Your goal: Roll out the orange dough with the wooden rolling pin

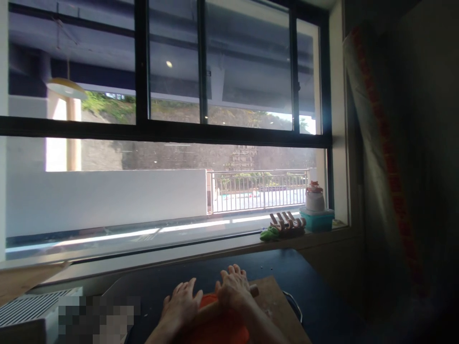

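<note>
Both my hands lie flat, fingers stretched, on a wooden rolling pin at the bottom of the view. My left hand presses on its left part, my right hand on its right part, with the pin's right end poking out past the fingers. Under the pin lies a flat orange sheet of dough or clay, resting on a wooden board. The board sits on a dark blue table.
A wide window fills the view ahead. On its sill stand a wooden rack, a green object, and a teal box with a white jar on top. A white slatted appliance sits at lower left; a covered object leans at right.
</note>
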Demonstrator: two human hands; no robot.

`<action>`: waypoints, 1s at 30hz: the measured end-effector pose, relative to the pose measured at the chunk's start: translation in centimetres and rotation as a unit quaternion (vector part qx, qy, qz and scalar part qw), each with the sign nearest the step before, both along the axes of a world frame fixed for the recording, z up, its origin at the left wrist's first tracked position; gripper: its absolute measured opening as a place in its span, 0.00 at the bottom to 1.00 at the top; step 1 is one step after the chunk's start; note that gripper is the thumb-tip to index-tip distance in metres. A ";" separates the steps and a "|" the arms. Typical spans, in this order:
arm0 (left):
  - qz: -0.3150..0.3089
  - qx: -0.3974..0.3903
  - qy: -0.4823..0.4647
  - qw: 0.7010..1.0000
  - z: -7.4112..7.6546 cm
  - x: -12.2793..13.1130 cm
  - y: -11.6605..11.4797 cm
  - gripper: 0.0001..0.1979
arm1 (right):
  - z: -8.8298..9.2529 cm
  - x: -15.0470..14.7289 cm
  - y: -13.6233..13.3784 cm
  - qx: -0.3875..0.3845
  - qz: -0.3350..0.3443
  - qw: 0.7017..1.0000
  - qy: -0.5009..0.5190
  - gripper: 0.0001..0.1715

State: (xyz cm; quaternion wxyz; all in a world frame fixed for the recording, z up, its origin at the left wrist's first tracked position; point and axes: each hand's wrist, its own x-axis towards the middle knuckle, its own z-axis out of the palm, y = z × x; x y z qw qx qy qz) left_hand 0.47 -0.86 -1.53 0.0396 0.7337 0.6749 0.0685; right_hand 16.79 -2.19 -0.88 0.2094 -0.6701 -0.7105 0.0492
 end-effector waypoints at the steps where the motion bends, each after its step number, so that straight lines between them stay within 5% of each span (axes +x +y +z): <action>1: -0.010 -0.003 0.014 1.000 0.0 0.0 -0.1 0.31 | 0.0 0.0 -0.1 -0.001 0.003 1.000 0.000 0.23; 12: -0.118 0.027 0.073 0.990 0.6 0.1 -8.0 0.28 | -2.6 1.1 -7.9 0.029 0.051 0.998 0.018 0.28; 16: -0.125 0.025 0.072 0.989 0.3 -0.1 -6.8 0.28 | -1.9 1.3 -7.1 0.020 0.076 0.997 0.013 0.27; 24: -0.086 -0.032 0.059 0.994 0.9 0.0 -1.1 0.26 | 0.0 0.3 0.2 -0.017 0.035 0.999 -0.011 0.22; 30: -0.099 -0.038 0.037 0.994 1.1 0.0 -2.3 0.27 | -0.7 0.6 -0.9 -0.022 0.051 0.998 0.004 0.28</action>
